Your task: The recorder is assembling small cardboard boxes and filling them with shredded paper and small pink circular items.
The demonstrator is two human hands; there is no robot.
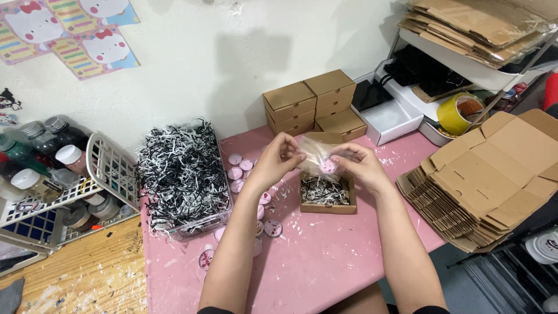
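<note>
Open brown cardboard box w/ shredded paper [328, 195] sits mid pink surface [325, 261]. Clear tub of black-and-white paper shreds [182, 174] at left edge; small round pink tins [239, 171] btwn them. Stacked shut brown cardboard boxes [311, 102] at back edge. Flat brown cardboard blanks [494, 174] off right edge.

Bright, even indoor light, soft shadows on the wall [244, 64], sharp focus, slight wide-angle edge stretch.
</note>
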